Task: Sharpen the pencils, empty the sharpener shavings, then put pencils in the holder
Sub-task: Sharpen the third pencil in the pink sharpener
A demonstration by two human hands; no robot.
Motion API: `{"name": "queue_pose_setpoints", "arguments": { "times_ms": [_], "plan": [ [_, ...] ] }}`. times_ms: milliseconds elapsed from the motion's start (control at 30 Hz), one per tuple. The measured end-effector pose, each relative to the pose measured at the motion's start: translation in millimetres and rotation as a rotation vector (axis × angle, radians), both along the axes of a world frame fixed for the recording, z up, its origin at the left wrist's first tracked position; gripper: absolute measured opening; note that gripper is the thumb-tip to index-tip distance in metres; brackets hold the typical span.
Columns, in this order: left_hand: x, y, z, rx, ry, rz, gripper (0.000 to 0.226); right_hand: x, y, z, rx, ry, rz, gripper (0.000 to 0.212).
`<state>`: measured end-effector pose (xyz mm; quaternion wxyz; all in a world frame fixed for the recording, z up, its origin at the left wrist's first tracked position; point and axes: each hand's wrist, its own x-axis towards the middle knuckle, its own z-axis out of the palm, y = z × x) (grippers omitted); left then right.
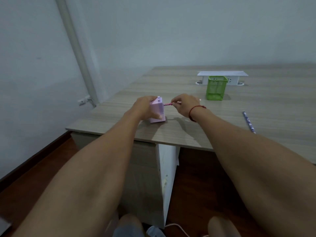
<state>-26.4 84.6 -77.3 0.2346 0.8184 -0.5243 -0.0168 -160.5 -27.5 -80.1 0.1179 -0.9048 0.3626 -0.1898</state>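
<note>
The wooden table [171, 134] carried everything, and the work was near its left front corner. At the back stood a white socket box [222, 76], and just in front of it the green mesh holder [216, 88], upright; I could not tell if anything was inside.

The lilac sharpener [156, 112] stood on the table. The left hand [145, 106] gripped it from the left side, with the fingers curled over the top and the thumb on the near face. The right hand [185, 105], just beside the sharpener, pinched the pink pencil [168, 104] between thumb and fingertips.

The long axis of this pencil ran left to right, almost level, and its left end entered the right face of the sharpener. So the sharpening step seemed to be in hand, and the pencil should stay in line with the hole.

1 more pencil [248, 122], with a blue pattern, lay well apart on the right, its length pointing away from the person. It and the holder were both nearer to the right hand.
</note>
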Motion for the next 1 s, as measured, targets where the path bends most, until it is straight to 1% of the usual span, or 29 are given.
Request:
{"name": "queue_pose_setpoints", "arguments": {
  "times_ms": [100,167,200,267,367,433,467,500,533,633,667,733,800,900,1000],
  "plan": [
    [-3,-4,-6,-0.024,0.016,-0.017,0.078,4,10,-14,-0.093,0.058,-0.024,0.029],
    [-4,-4,-9,-0.054,0.048,-0.012,0.080,10,20,-23,-0.149,0.050,0.002,0.041],
    [-5,-3,-11,-0.074,0.081,-0.008,0.086,12,24,-25,-0.145,0.018,0.011,0.051],
    [-7,3,-16,-0.123,0.203,-0.018,0.101,13,29,-24,-0.118,-0.050,0.041,0.068],
    [-1,10,-27,-0.220,0.345,-0.074,0.125,11,31,-19,-0.099,-0.060,0.188,0.077],
    [7,16,-32,-0.283,0.388,-0.057,0.133,11,33,-15,-0.102,-0.041,0.263,0.081],
    [9,20,-33,-0.270,0.390,-0.037,0.132,12,33,-14,-0.124,-0.003,0.283,0.083],
    [9,24,-33,-0.234,0.388,-0.012,0.125,13,34,-13,-0.149,0.045,0.297,0.083],
    [9,26,-35,-0.193,0.372,0.021,0.111,15,35,-13,-0.163,0.082,0.305,0.081],
    [12,28,-40,-0.130,0.226,0.098,0.034,21,37,-16,-0.173,0.104,0.296,0.070],
    [14,27,-42,-0.121,0.176,0.113,0.022,24,38,-17,-0.196,0.097,0.284,0.065],
    [17,25,-41,-0.101,0.107,0.128,0.024,30,38,-20,-0.278,0.105,0.259,0.062],
    [20,22,-43,-0.099,0.058,0.151,0.028,36,38,-21,-0.340,0.127,0.239,0.063],
    [20,17,-47,-0.115,0.021,0.149,0.030,43,38,-21,-0.350,0.169,0.215,0.059],
    [23,16,-58,-0.144,0.000,0.150,0.030,49,39,-21,-0.352,0.158,0.215,0.053]
  ]
}}
